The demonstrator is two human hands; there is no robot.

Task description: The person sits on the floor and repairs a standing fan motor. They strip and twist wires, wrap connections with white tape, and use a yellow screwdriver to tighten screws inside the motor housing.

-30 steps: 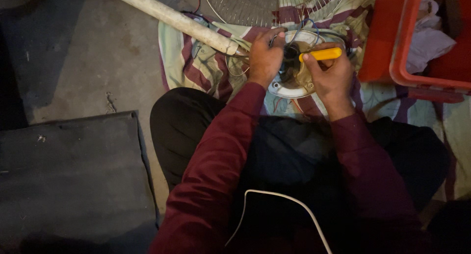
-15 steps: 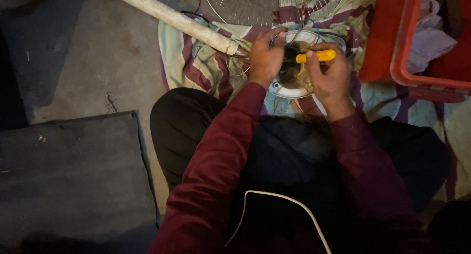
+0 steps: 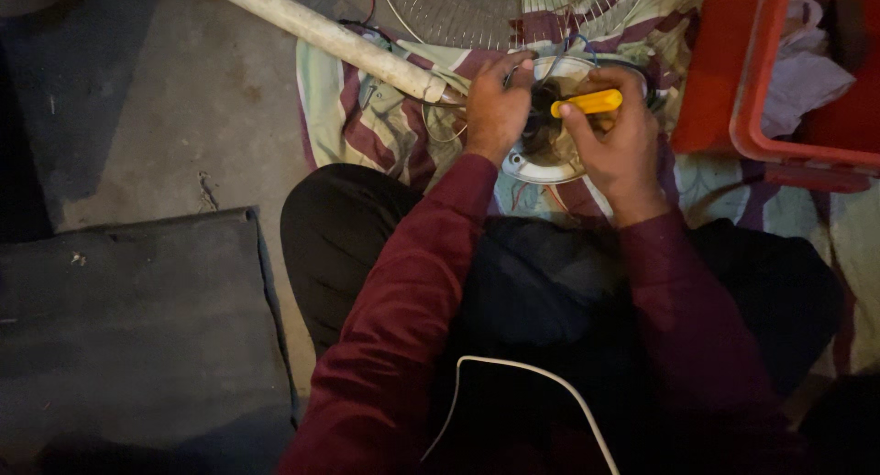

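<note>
Your right hand (image 3: 619, 145) closes its grip around a yellow screwdriver handle (image 3: 588, 102), while your left hand (image 3: 495, 108) pinches wires (image 3: 550, 62) above the round white fan motor housing (image 3: 541, 168).

A yellow screwdriver handle (image 3: 588, 102) is showing against a maroon-and-green striped cloth (image 3: 367, 127), beside a red crate (image 3: 733, 90), white pipe (image 3: 321, 35) and maroon sleeves (image 3: 403, 292)
</note>
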